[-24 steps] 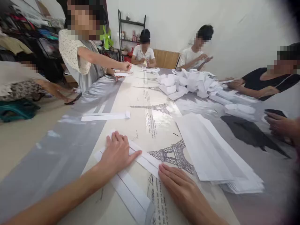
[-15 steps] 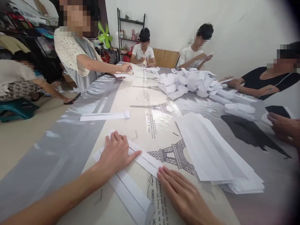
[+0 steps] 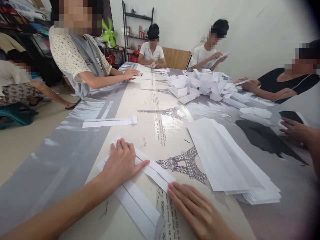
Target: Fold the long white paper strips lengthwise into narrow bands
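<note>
My left hand (image 3: 121, 161) lies on a folded white paper strip (image 3: 156, 171), palm down with the thumb spread. At the strip's lower right end, the fingertips of my right hand (image 3: 197, 208) rest on the paper, outstretched and side by side. A lengthwise gap or fold line runs along this strip. Under my left wrist a second folded paper strip (image 3: 136, 200) slants toward me; my forearm hides part of it. Right of my hands lies a stack of white paper sheets (image 3: 225, 160).
A narrow folded paper strip (image 3: 110, 122) lies farther left on the table cover (image 3: 60, 156). A heap of folded white papers (image 3: 197, 85) fills the far right, with a black sheet (image 3: 267, 138) nearer. Several people sit or stand around; a co-worker's hand (image 3: 296, 130) is at right.
My hands stay nearly in place on the strip. The standing person at left has brought both hands together over paper. The far right seated person now holds up a white paper.
</note>
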`<state>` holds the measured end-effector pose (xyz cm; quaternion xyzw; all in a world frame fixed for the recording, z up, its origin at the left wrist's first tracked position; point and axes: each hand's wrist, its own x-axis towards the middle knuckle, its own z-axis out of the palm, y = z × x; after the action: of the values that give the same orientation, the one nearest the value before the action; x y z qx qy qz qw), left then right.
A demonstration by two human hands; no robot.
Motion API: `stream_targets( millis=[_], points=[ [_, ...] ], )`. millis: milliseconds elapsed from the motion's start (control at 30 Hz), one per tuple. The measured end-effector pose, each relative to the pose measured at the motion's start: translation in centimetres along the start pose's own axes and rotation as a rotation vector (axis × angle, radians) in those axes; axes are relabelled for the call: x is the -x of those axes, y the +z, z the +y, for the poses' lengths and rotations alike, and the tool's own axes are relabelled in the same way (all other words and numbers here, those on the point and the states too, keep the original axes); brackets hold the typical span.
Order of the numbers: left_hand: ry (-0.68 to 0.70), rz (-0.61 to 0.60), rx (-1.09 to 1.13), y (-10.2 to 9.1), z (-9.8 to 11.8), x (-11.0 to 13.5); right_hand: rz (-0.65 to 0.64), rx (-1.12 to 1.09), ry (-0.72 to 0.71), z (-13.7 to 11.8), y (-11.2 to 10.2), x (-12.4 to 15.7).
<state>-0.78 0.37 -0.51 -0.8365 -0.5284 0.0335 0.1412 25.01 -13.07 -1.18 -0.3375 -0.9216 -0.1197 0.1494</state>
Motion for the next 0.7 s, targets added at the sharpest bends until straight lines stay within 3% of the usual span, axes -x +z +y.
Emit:
stream_targets(
  millis=[300,433,600,700],
  points=[
    [0.031,0.016,0.003,0.3,-0.5,0.0,0.056,-0.042,0.058,-0.4,-0.1,-0.3],
    [0.008,0.054,-0.017,0.8,-0.3,0.4,0.065,-0.14,0.099,0.8,0.3,-2.5],
    [-0.015,0.075,0.013,0.8,-0.4,0.6,-0.151,-0.095,0.013,3.8,2.6,-7.3],
    [-0.03,0.093,0.115,0.9,-1.3,0.5,-0.195,-0.068,-0.038,4.3,4.0,-8.7]
  ],
)
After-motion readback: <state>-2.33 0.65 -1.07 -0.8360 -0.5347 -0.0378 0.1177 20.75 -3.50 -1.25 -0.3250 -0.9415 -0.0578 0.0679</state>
